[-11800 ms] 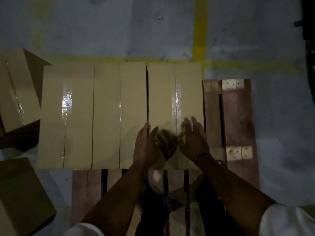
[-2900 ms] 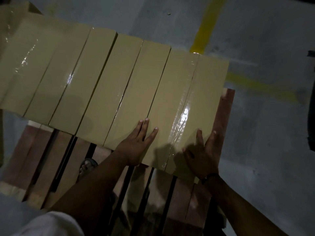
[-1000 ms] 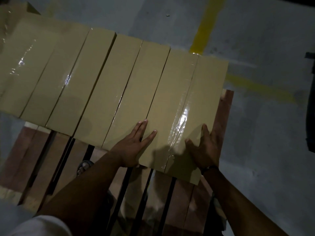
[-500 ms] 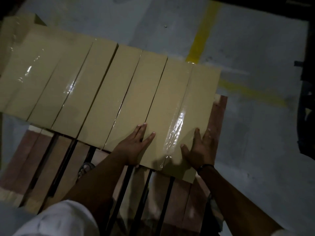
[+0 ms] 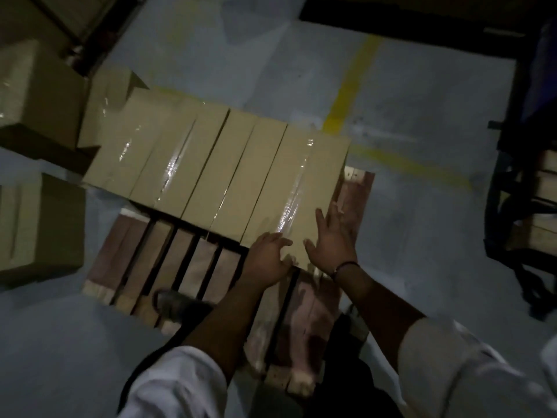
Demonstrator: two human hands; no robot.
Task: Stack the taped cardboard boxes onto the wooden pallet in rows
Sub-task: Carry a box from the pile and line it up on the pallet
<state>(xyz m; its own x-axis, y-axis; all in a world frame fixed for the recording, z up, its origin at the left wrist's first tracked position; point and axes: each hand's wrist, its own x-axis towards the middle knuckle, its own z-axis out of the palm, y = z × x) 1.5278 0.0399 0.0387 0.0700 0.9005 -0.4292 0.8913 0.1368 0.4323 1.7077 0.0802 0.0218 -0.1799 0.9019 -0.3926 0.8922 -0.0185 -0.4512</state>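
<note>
Tan glossy-taped boxes (image 5: pixel 217 167), 1 row on pallet (image 5: pixel 168 267) | left hand (image 5: pixel 268 257), right hand (image 5: pixel 333 242): fingers straight, empty

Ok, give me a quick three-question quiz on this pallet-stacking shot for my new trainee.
1. True or false: the boxes cover the whole pallet.
2. The left hand and right hand are at which box in the row? A leftmost, B middle, C rightmost.
3. Fill in: the floor line beyond the boxes is ___.
Key: 1 false, its near part is bare; 2 C; 3 yellow.
</note>
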